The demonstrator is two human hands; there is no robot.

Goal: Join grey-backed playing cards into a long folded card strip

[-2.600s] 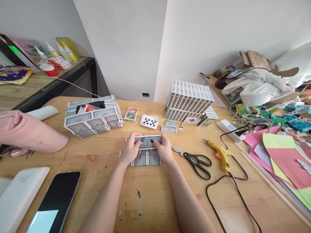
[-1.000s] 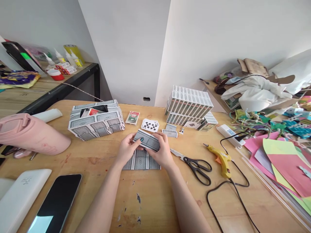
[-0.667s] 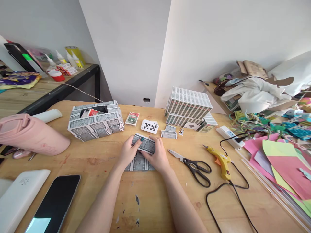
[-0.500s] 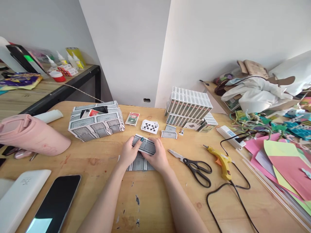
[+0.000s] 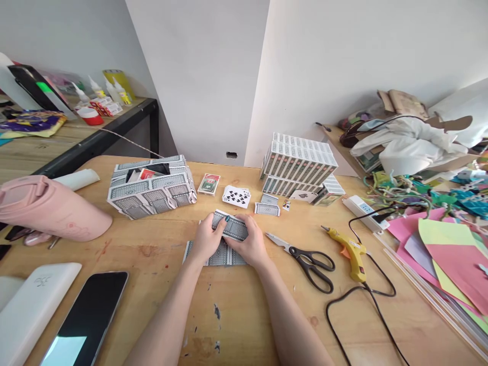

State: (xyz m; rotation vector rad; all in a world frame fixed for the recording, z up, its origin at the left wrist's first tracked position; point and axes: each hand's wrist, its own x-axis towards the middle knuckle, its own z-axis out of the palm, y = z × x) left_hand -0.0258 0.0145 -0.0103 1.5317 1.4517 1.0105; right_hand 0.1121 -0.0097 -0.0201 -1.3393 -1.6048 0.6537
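I am seeing lots of black spade signs on the card pile, and one big spade on the single card near the stacked boxes. Tiny red marks are showing on those boxes. Grey marks are showing on the white slab, but they are looking too fuzzy. The little card box's print is being too small to read.
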